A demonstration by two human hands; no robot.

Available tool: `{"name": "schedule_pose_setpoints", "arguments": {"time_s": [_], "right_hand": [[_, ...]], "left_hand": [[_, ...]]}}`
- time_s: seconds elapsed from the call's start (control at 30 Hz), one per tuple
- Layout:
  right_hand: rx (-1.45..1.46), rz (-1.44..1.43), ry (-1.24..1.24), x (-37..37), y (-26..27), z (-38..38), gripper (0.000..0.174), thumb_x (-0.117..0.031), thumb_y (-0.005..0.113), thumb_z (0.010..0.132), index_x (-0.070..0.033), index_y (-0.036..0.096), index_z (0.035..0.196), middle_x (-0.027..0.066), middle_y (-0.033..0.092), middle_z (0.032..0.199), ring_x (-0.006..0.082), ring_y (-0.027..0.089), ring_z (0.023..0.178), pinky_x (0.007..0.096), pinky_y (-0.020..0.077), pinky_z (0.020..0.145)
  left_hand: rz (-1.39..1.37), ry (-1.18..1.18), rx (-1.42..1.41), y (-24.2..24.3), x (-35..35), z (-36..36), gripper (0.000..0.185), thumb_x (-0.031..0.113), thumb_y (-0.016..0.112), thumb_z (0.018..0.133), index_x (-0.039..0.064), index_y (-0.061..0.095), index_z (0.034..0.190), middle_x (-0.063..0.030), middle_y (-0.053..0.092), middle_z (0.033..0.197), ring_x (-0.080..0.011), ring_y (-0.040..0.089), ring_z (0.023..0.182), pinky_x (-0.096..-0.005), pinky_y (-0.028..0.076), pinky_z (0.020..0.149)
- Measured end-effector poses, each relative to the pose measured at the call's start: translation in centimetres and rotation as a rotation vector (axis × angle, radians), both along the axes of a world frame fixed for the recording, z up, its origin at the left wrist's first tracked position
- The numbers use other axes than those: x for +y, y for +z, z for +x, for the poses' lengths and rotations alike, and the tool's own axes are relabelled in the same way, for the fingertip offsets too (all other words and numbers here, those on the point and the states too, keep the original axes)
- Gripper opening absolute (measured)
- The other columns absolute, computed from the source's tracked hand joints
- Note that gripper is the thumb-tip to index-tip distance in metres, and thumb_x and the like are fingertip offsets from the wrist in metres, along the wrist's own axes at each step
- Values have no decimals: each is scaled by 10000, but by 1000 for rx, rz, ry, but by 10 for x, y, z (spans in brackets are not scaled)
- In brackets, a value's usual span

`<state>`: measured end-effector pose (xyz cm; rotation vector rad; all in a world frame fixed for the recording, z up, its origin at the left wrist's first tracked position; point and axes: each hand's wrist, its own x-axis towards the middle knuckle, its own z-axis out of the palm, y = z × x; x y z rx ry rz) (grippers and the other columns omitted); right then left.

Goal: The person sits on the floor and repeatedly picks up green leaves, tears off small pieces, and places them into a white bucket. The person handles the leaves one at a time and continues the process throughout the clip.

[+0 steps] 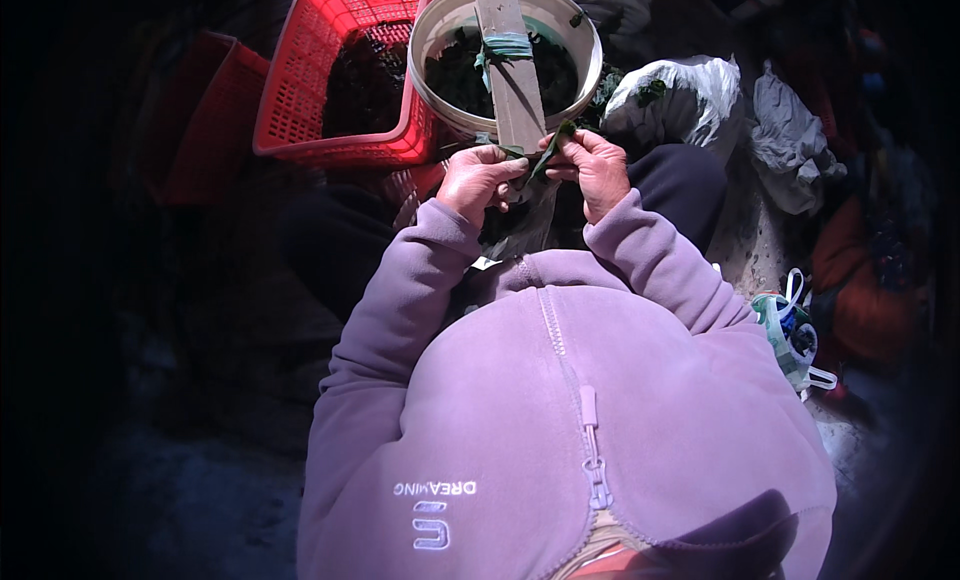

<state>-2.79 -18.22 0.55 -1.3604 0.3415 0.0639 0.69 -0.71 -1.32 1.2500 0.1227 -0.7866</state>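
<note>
My left hand (pixel 478 181) pinches one end of a dark green leafy strip, perhaps seaweed, between thumb and fingers. Close by on the right, my right hand (pixel 592 167) grips a dark green piece (pixel 550 154) that slants up past its fingertips. Whether the two pieces are one cannot be told. Just beyond both hands stands a pale round bucket (pixel 592 70) holding more dark green matter (pixel 457 77). Across its mouth lies a flat board (pixel 517 92), with a light green strip (pixel 508 46) wound around it. The board's near end reaches almost to my fingers.
A red plastic basket (pixel 330 146) with dark wet matter stands left of the bucket, another red basket (pixel 217 122) farther left in shadow. White sacks (pixel 686 100) lie to the right. A clear bag with white handles (pixel 787 340) sits beside my right elbow.
</note>
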Motion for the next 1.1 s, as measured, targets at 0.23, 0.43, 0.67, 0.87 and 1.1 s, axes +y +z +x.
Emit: {"name": "schedule_pose_setpoints", "arguments": {"time_s": [0.23,0.43,0.67,0.87,1.1], "right_hand": [[-705,-301,309,1,9,14,156,56,502,826,-6,579,946,124,566,1159,244,453,1184,352,293,1023],[-219,27,155,7,-5,16,140,-86,492,889,-11,600,940,56,625,843,91,565,783,244,471,724],[-328,-394,312,25,-8,-23,93,-64,541,809,-1,609,814,103,575,679,140,564,653,280,440,609],[290,-24,581,35,-36,-24,155,-57,532,837,-8,596,704,15,538,577,73,499,489,210,420,431],[-311,-477,335,12,-44,-49,54,33,579,761,18,601,808,119,587,882,215,574,745,298,454,669]], "left_hand": [[181,-138,-667,19,-16,4,125,40,618,711,-50,596,796,-40,597,674,-105,545,565,-237,445,514],[-69,131,162,6,-2,17,65,58,535,795,41,558,738,19,441,535,-39,304,343,-186,196,323],[344,-172,-436,8,24,2,166,42,690,647,-37,588,752,-80,554,585,-108,520,572,-255,420,528],[830,-668,-461,3,28,-4,146,15,649,679,-19,599,813,-41,563,626,-125,509,502,-252,395,442],[578,-199,-343,-21,6,-35,207,-25,636,657,-43,629,863,-75,626,697,-119,578,674,-229,469,625]]}}
